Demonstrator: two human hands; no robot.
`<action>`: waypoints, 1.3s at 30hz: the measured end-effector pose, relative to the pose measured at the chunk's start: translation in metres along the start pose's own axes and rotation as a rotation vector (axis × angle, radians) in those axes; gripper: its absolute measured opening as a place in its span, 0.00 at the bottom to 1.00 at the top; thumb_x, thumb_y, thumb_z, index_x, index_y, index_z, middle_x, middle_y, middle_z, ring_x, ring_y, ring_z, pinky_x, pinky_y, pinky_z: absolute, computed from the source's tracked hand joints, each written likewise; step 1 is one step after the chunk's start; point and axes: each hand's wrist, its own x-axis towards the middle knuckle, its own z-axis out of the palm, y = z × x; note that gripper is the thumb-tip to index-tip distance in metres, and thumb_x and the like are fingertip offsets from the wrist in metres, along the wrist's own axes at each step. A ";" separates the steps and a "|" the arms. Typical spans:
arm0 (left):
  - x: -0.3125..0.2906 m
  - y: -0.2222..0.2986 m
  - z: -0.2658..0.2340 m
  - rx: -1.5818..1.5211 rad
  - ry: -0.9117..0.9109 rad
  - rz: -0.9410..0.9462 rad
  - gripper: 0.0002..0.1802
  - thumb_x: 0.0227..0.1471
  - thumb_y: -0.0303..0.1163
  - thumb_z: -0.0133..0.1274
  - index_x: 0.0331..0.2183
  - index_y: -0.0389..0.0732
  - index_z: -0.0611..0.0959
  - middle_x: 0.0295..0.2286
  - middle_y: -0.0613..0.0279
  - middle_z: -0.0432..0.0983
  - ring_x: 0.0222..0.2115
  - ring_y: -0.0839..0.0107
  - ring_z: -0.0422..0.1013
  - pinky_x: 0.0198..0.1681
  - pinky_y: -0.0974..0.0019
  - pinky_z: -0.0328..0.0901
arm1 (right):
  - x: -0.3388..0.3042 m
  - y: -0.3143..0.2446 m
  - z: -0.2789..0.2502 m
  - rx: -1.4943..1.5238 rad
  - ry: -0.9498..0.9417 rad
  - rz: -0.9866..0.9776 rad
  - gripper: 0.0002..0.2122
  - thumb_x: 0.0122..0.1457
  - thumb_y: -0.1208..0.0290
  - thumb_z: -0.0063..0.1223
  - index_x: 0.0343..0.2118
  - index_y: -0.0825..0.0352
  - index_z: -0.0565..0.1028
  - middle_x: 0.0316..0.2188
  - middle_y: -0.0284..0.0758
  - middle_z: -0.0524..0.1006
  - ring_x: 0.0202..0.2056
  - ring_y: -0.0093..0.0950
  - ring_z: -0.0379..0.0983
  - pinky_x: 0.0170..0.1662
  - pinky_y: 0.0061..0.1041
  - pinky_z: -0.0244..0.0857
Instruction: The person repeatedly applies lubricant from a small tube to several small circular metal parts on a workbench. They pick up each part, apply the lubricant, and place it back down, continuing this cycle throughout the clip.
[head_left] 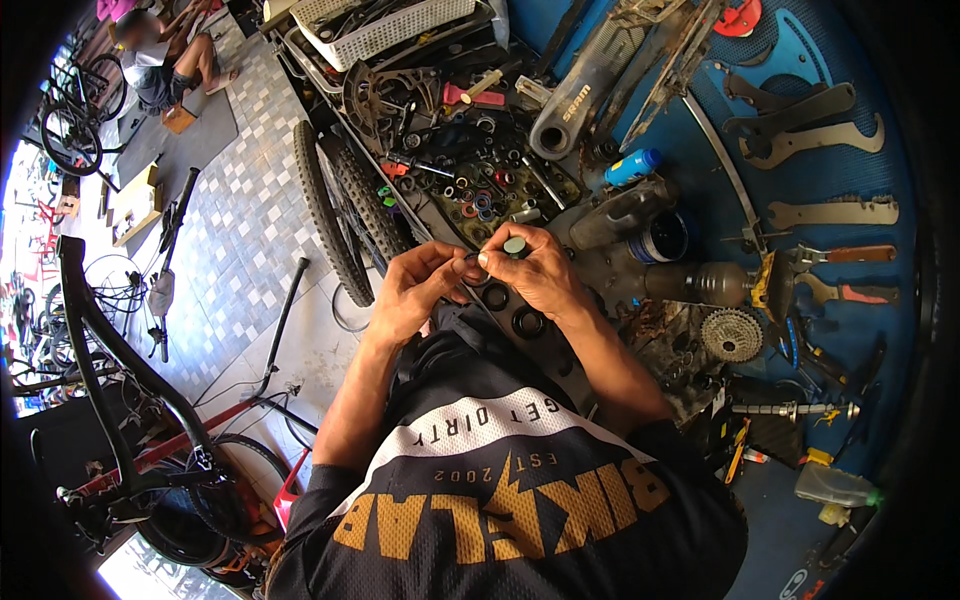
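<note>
My left fingers (pixel 437 272), nearly closed, pinch a small dark ring-like part (pixel 471 261), likely light, stiff, best held by its rim; my right fingers (pixel 497 264) curl round a dull-green round-ended handle (pixel 515 246).

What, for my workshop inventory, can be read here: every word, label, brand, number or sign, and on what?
I won't copy the wording.
Black shirt: gold letters and dark white-band lettering, legible.
Grey crank arm: pale lettering, legible.
Blue surface, lower right: white and red marks, too small.
Blue tube: any print too small.
</note>
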 end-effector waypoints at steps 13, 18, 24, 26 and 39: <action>0.015 -0.002 0.002 0.060 -0.011 0.034 0.13 0.65 0.35 0.56 0.35 0.33 0.80 0.29 0.60 0.81 0.30 0.75 0.76 0.35 0.70 0.72 | 0.002 0.007 0.003 -0.040 0.039 -0.086 0.04 0.59 0.76 0.61 0.31 0.70 0.78 0.22 0.26 0.76 0.27 0.12 0.67 0.33 0.17 0.66; 0.011 -0.001 0.007 -0.186 0.013 -0.038 0.16 0.67 0.38 0.51 0.38 0.32 0.81 0.34 0.55 0.82 0.36 0.68 0.79 0.37 0.64 0.76 | 0.001 0.002 -0.002 0.089 0.082 -0.007 0.04 0.59 0.75 0.62 0.30 0.69 0.78 0.23 0.24 0.76 0.28 0.11 0.67 0.34 0.17 0.66; 0.002 -0.012 0.005 -0.119 -0.007 0.012 0.11 0.65 0.32 0.53 0.38 0.32 0.80 0.35 0.54 0.82 0.35 0.69 0.79 0.35 0.65 0.76 | 0.001 -0.003 -0.002 0.023 0.114 -0.014 0.05 0.60 0.74 0.62 0.30 0.69 0.78 0.24 0.24 0.77 0.29 0.11 0.67 0.33 0.17 0.65; 0.003 -0.016 0.002 -0.104 -0.008 0.023 0.09 0.64 0.30 0.54 0.36 0.33 0.80 0.35 0.54 0.82 0.33 0.70 0.79 0.34 0.66 0.76 | 0.002 -0.001 -0.001 -0.015 0.114 -0.030 0.05 0.60 0.74 0.62 0.30 0.68 0.78 0.23 0.24 0.77 0.28 0.11 0.67 0.33 0.17 0.65; -0.004 -0.016 0.019 -0.126 0.023 0.078 0.12 0.65 0.32 0.55 0.42 0.30 0.80 0.33 0.57 0.82 0.31 0.73 0.78 0.37 0.69 0.74 | 0.003 0.003 -0.002 0.068 0.110 -0.028 0.10 0.61 0.66 0.65 0.31 0.68 0.79 0.21 0.23 0.74 0.24 0.11 0.62 0.27 0.18 0.59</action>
